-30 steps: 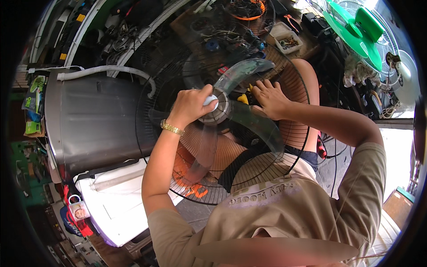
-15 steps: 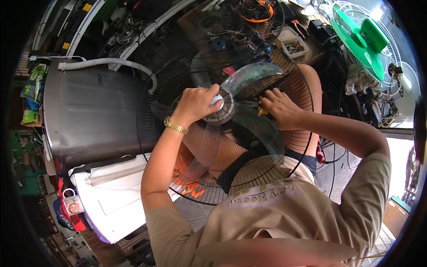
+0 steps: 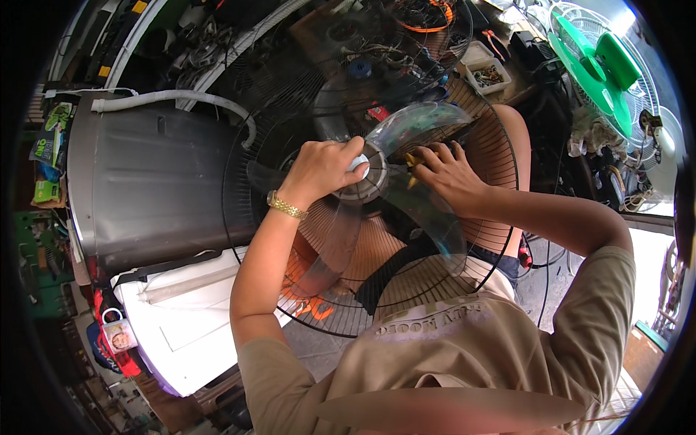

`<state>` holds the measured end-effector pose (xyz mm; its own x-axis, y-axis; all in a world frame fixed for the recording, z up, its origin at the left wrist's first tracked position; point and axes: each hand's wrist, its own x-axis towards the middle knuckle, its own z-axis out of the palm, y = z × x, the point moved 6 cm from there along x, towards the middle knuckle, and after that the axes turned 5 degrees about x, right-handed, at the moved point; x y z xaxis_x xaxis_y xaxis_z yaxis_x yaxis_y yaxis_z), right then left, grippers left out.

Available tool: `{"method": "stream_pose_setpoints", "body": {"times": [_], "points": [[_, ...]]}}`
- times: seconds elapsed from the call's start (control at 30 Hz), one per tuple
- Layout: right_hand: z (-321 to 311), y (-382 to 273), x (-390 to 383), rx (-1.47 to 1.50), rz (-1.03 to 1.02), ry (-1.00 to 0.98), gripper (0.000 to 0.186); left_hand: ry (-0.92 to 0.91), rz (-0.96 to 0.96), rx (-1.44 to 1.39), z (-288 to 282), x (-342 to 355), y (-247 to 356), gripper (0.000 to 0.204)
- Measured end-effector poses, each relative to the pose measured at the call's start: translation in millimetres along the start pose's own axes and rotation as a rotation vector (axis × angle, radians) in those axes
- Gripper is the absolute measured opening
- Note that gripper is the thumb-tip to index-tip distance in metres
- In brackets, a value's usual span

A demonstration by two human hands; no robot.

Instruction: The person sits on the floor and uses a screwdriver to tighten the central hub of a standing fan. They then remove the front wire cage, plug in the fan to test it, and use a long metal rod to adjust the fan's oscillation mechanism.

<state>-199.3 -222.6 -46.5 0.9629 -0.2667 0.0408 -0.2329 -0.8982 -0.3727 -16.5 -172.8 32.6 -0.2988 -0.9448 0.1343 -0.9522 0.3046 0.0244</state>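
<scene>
The right hand (image 3: 448, 177) has moved nearer the hub (image 3: 359, 193), its fingers bent around a yellow piece (image 3: 412, 159), while the left hand (image 3: 319, 170) pinches the pale cap (image 3: 360, 167) between fingers and thumb. The fan (image 3: 330, 257) lies over the person's thighs (image 3: 512, 138); it looks light and stiff, its blades (image 3: 444, 235) slick and perhaps brittle, so the hub seems the safest hold

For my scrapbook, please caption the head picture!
Left hand gripping a fan by its pale cap, right hand holding something yellow.
</scene>
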Motion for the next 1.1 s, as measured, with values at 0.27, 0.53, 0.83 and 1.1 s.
{"method": "stream_pose_setpoints", "body": {"times": [0.27,0.53,0.83,1.1], "points": [[1,-2,-4,-0.010,-0.012,-0.012,0.055,-0.016,0.006,0.007,0,0,0,0.027],[5,-6,10,-0.058,-0.066,-0.049,0.067,-0.057,-0.031,-0.030,4,-1,-3,0.032],[0,-8,20,-0.192,-0.182,-0.054,0.069,-0.053,-0.017,0.000,4,0,-3,0.029],[-9,13,26,0.180,-0.058,0.122,0.049,-0.027,0.011,0.019,4,1,-2,0.030]]}}
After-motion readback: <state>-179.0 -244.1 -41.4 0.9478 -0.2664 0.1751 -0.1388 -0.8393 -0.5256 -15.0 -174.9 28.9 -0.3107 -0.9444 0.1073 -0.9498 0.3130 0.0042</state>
